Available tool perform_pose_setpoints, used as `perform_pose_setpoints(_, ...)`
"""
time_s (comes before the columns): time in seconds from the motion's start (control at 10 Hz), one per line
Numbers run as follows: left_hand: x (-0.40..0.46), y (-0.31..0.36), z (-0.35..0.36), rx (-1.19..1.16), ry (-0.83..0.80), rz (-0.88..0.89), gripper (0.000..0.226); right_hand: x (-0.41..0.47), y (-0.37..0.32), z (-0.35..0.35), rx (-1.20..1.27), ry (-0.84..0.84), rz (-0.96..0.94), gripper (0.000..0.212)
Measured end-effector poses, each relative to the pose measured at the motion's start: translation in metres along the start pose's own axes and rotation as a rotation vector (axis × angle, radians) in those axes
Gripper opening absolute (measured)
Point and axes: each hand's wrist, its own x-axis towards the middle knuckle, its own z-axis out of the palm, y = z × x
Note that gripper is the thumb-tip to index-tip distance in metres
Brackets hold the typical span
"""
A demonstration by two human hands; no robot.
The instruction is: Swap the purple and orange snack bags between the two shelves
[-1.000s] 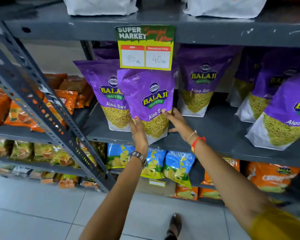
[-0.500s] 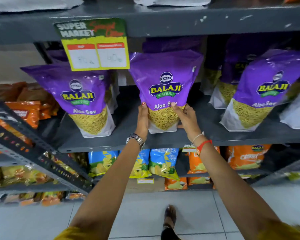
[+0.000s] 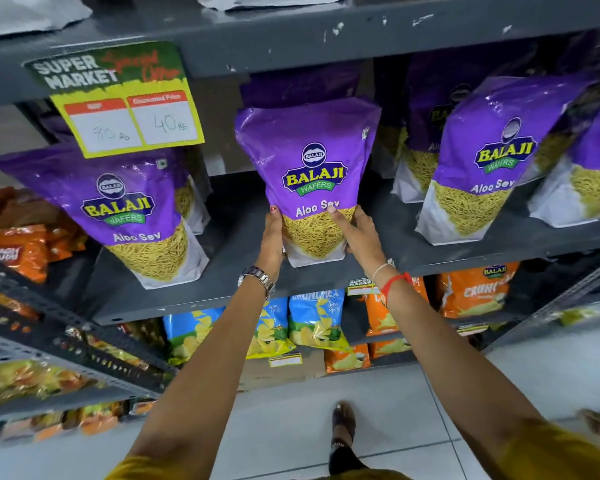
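Note:
A purple Balaji Aloo Sev bag [image 3: 309,174] stands upright on the grey middle shelf [image 3: 243,282], held at its lower sides by both hands. My left hand [image 3: 272,237] presses its left edge and my right hand [image 3: 359,233] grips its right edge. Another purple bag [image 3: 129,209] stands to the left, and more purple bags [image 3: 482,161] stand to the right. Orange snack bags [image 3: 475,292] sit on the shelf below at the right, and others [image 3: 18,251] lie on the neighbouring rack at the left.
A yellow price sign [image 3: 125,112] hangs from the upper shelf edge. Blue chip bags [image 3: 312,320] fill the lower shelf under my arms. A slanted metal rack post [image 3: 66,327] crosses the left. My foot [image 3: 343,420] stands on the tiled floor.
The held purple bag has shifted from beside the left bag toward the middle of the shelf, now standing apart from it. Both hands kept their grip; the view moved right and closer.

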Motion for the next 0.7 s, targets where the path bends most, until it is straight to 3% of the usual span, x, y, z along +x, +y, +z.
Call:
perform_pose_setpoints(0.5,-0.006,0.0,0.007,-0.016,0.041,-0.003,0.035,-0.003,0.008,-0.005,0.061,-0.028,-0.023,0.053)
perform_pose_setpoints(0.6,-0.007,0.002,0.005,-0.009,0.031,-0.003,0.037,-0.006,0.006,-0.004,0.061,-0.05,-0.022,0.058)
perform_pose_setpoints(0.7,-0.014,0.0,0.005,0.062,0.081,0.061,0.051,-0.017,-0.002,-0.011,0.166,0.05,-0.059,0.072)
